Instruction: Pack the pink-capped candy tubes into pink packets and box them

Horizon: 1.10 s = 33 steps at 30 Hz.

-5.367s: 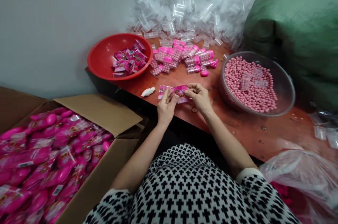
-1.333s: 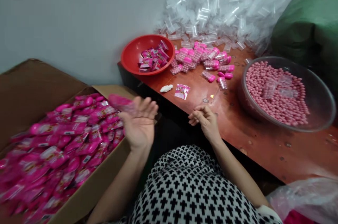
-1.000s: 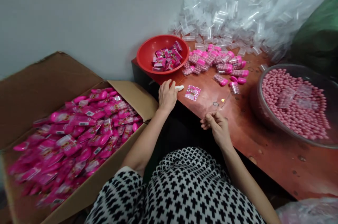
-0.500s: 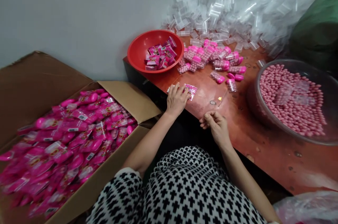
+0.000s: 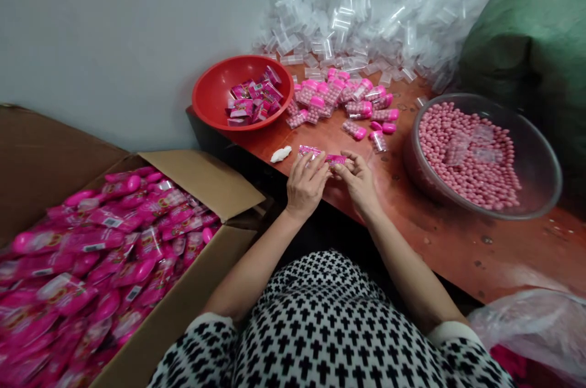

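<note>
At the near edge of the table, both my hands are on a flat, shiny pink printed wrapper (image 5: 336, 160). My left hand (image 5: 306, 188) has its bent fingers over the left part, and a strip of pink shows above them. From the other side, my right hand (image 5: 361, 183) pinches the right end between thumb and fingers. Whether anything is inside the wrapper is hidden. A crumpled white scrap (image 5: 281, 154) lies left of my left hand. Beyond my hands are several small clear bottles with pink caps (image 5: 315, 101), filled with pink beads.
A red bowl (image 5: 206, 95) of pink packets stands at the table's left corner. To the right is a large clear basin (image 5: 544, 193) of pink beads. Empty clear tubes (image 5: 343, 16) are heaped behind. An open cardboard box (image 5: 196, 177) of packed pink items sits at left.
My right hand has moved up and left from the table's edge to the pink wrapper. My left hand stays at the wrapper, and the white scrap has come out from behind it. The view has shifted right.
</note>
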Tool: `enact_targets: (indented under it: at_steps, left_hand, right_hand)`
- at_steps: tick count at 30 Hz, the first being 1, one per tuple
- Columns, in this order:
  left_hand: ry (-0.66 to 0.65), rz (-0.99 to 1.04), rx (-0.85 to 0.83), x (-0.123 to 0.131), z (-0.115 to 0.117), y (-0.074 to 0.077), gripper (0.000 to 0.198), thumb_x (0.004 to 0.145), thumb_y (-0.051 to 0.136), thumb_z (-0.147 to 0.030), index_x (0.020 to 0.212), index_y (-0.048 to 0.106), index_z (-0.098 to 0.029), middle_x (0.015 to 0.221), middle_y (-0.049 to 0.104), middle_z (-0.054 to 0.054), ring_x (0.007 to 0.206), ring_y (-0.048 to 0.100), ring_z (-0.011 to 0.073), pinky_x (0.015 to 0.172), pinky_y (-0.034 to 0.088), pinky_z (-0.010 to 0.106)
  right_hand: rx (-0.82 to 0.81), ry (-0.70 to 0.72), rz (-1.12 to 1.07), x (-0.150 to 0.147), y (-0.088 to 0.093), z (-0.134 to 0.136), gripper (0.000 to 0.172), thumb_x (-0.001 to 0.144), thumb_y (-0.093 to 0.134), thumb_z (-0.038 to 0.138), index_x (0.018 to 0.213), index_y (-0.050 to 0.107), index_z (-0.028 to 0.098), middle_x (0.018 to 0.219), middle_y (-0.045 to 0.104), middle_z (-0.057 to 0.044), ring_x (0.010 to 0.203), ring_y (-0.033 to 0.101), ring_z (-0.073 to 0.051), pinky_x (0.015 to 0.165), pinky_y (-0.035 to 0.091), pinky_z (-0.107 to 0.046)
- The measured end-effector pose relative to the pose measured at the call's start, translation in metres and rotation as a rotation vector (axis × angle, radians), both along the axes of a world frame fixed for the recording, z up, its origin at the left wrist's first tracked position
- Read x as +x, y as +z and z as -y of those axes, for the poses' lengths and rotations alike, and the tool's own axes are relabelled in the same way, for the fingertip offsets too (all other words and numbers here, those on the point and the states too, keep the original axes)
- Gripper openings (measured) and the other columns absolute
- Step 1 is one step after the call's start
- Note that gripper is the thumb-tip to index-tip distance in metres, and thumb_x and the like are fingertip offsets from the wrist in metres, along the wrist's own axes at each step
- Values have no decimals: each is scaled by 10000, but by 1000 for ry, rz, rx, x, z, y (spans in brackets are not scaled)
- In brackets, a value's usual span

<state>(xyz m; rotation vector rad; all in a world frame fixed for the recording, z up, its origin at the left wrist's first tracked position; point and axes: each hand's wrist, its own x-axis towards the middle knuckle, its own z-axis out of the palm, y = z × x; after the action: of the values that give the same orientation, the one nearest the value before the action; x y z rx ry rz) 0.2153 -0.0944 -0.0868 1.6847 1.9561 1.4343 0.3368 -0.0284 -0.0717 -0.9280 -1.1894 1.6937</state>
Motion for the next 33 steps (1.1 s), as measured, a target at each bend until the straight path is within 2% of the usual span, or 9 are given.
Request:
enact_targets:
  at_steps: [4, 8, 12, 17, 22, 26, 28, 30, 33]
  left_hand:
    - [-21, 554, -137, 10, 7, 10, 406, 795, 615, -446, 1104, 653, -186, 1164, 653, 109, 1099, 595, 251, 960, 467, 427]
    - [-178, 1135, -415, 10, 9, 11, 379, 673, 717, -477, 821, 712, -128, 785, 697, 63, 727, 668, 178, 715, 568, 337]
    - [-111, 1247, -423, 12, 9, 11, 308, 560, 813, -367, 684, 709, -104, 672, 677, 44, 633, 646, 130, 657, 563, 265]
    - [4, 1334, -380, 16, 10, 11, 274, 536, 833, -291, 647, 696, -81, 653, 682, 59, 595, 645, 132, 621, 563, 257]
    - [101, 1561, -342, 16, 5, 17, 159, 633, 779, -192, 669, 670, -82, 647, 675, 54, 577, 645, 129, 557, 556, 230]
    - [184, 1785, -276, 17, -4, 20, 72, 758, 682, -176, 764, 661, -107, 690, 684, 47, 614, 671, 144, 589, 568, 248]
    - [213, 1865, -250, 18, -7, 21, 77, 783, 661, -191, 801, 657, -117, 717, 689, 47, 641, 682, 157, 624, 572, 267]
    - [233, 1916, -225, 20, -9, 21, 82, 788, 661, -203, 809, 649, -125, 727, 691, 46, 660, 688, 164, 669, 572, 289]
    - [239, 1949, -185, 23, -10, 23, 75, 797, 654, -204, 784, 634, -133, 719, 690, 43, 664, 685, 154, 729, 563, 305]
  right_hand:
    - [3, 30, 26, 3, 3, -6, 411, 663, 733, 290, 1007, 526, 201, 581, 534, 99, 514, 494, -68, 537, 407, -195]
    - [50, 225, 228, 13, 4, -8, 424, 657, 726, 333, 1008, 543, 182, 537, 498, 104, 454, 436, -68, 483, 353, -197]
    - [242, 271, 485, 24, 10, -25, 341, 733, 654, 436, 937, 587, 171, 604, 571, 47, 524, 510, -102, 536, 394, -227]
    - [645, -168, 1231, 33, 21, -71, 339, 843, 547, 411, 1023, 593, 127, 1028, 637, -153, 961, 588, -262, 788, 445, -369]
    - [591, -64, 1643, 37, 17, -101, 356, 871, 499, 297, 1082, 572, 20, 1096, 601, -269, 1011, 604, -333, 805, 463, -411]
    - [588, -13, 1483, 49, 14, -87, 257, 888, 418, 237, 931, 613, 76, 969, 661, -220, 899, 656, -292, 757, 480, -373]
    - [528, 28, 1169, 55, 15, -62, 275, 899, 419, 338, 852, 593, 130, 806, 683, -141, 755, 669, -241, 671, 498, -331]
    - [333, 92, 794, 59, 16, -30, 318, 897, 405, 452, 830, 549, 176, 635, 645, -48, 561, 633, -183, 535, 496, -285]
    - [123, 177, 426, 58, 17, 18, 311, 848, 486, 501, 810, 525, 194, 618, 610, 4, 474, 590, -136, 448, 494, -251]
